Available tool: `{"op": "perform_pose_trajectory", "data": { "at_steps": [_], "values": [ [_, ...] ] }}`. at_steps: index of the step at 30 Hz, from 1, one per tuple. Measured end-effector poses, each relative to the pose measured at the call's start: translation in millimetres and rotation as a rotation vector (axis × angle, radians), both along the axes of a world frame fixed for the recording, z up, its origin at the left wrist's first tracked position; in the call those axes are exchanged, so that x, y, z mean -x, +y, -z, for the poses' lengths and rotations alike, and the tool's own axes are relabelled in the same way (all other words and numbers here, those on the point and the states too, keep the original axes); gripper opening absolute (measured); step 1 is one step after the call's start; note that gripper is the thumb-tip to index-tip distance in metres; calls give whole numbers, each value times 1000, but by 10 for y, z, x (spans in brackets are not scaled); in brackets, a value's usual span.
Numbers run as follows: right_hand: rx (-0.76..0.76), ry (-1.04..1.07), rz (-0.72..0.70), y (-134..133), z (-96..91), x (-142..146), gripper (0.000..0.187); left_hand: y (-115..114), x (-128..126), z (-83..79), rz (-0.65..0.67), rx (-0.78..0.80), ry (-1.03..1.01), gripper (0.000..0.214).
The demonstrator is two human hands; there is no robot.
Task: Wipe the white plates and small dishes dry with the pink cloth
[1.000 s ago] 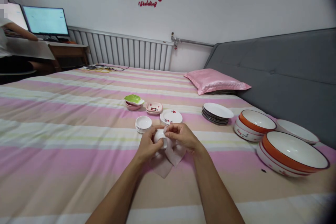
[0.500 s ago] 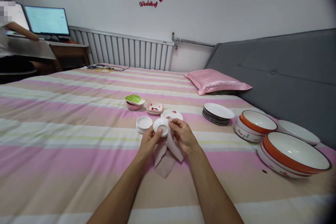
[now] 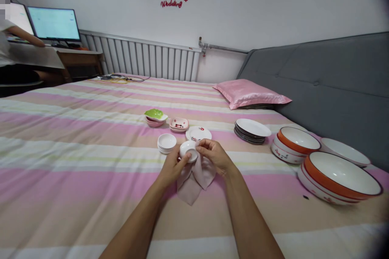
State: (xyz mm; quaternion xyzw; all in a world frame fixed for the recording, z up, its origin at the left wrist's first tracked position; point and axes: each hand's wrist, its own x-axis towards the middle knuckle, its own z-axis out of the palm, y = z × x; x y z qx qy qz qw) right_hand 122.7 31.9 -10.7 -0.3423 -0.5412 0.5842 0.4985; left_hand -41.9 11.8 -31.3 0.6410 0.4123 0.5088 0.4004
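Both hands, left hand (image 3: 172, 166) and right hand (image 3: 214, 156), hold a small white dish (image 3: 188, 149) and pink cloth (image 3: 194, 177).

Single head-worn view, looking forward and down across bed (image 3: 75, 162), hands (image 3: 194, 162) near, wall beyond

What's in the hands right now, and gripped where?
The left hand grips a small white dish by its near rim; the right hand pinches a pink cloth against the dish's right edge.
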Motion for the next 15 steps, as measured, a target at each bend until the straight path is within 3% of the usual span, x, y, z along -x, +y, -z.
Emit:
{"op": "perform_pose_trajectory", "data": {
  "at_steps": [10, 15],
  "values": [
    [-57, -235, -118, 14, 79, -7, 16, -30, 21, 67, 47, -106, 477, 17],
    [-74, -347, -124, 23, 102, 21, 16, -30, 22, 111, 32, -83, 545, 15]
  ]
}}
